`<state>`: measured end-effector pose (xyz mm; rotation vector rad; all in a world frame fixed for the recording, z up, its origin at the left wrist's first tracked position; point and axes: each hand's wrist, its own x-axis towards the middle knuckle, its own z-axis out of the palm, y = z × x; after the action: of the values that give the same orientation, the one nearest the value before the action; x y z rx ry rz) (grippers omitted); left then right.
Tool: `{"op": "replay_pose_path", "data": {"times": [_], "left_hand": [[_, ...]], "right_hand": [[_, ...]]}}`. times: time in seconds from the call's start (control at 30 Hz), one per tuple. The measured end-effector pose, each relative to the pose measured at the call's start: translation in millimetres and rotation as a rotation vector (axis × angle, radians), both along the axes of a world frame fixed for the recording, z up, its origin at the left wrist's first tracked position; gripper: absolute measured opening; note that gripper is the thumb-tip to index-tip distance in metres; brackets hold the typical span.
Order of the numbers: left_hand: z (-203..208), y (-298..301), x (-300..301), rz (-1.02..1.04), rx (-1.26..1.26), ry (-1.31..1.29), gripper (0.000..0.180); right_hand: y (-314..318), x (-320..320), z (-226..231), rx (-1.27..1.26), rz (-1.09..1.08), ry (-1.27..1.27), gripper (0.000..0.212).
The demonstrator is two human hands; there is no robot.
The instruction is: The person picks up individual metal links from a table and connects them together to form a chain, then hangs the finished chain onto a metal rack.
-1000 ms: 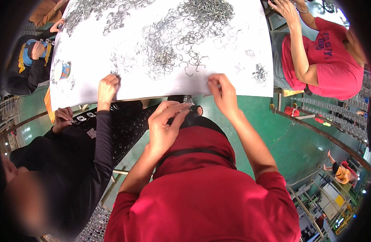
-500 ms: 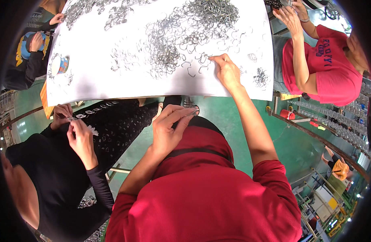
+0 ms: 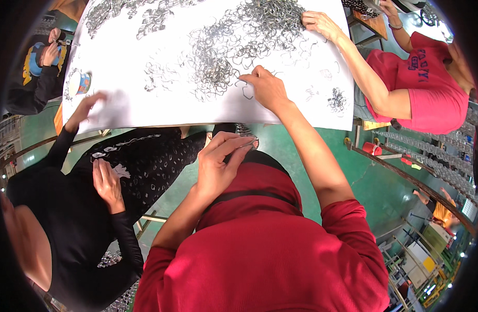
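Observation:
Above the near side of a white-covered table (image 3: 161, 112), my left hand (image 3: 218, 158) is closed in a pinch. Between its thumb and fingertips is a small metal link (image 3: 247, 144), mostly covered by the fingers. My right hand (image 3: 270, 89) is over the table with fingers curled and tips close together among loose bent wire links. One open link (image 3: 247, 92) lies just beneath its fingertips. Whatever those tips pinch is hidden. To the left of the hand lies a dense cluster of dark metal links (image 3: 215, 73).
A bigger heap of links (image 3: 275, 18) lies at the far side, where a co-worker's hand (image 3: 322, 25) reaches. At left, a co-worker in black handles a chain of links (image 3: 111, 148). A tub (image 3: 79, 82) stands at the table's left edge. A small pile (image 3: 336, 99) lies right.
My right hand has moved left across the links; my left hand stays nearly still. The right co-worker's hand has come onto the heap. The left co-worker's one hand has lifted toward the table.

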<state>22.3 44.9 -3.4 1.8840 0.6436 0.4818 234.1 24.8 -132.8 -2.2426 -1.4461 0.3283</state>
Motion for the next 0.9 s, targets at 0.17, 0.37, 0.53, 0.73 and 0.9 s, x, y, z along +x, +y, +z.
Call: {"op": "replay_pose_path", "data": {"times": [0.17, 0.37, 0.53, 0.73, 0.9], "left_hand": [[-1, 0, -1, 0.036, 0.005, -0.032, 0.02], [-1, 0, -1, 0.026, 0.048, -0.045, 0.017], [0, 0, -2, 0.041, 0.041, -0.053, 0.018], [1, -5, -3, 0.046, 0.002, -0.055, 0.02], [-2, -4, -5, 0.054, 0.031, -0.093, 0.02]], "right_hand": [[-9, 18, -4, 0.0, 0.004, -0.008, 0.029], [24, 29, -2, -0.031, -0.118, -0.069, 0.024], [27, 38, 6, -0.166, -0.049, -0.019, 0.039], [31, 50, 10, -0.095, -0.156, 0.04, 0.019], [30, 48, 21, -0.263, 0.064, 0.15, 0.01]]}}
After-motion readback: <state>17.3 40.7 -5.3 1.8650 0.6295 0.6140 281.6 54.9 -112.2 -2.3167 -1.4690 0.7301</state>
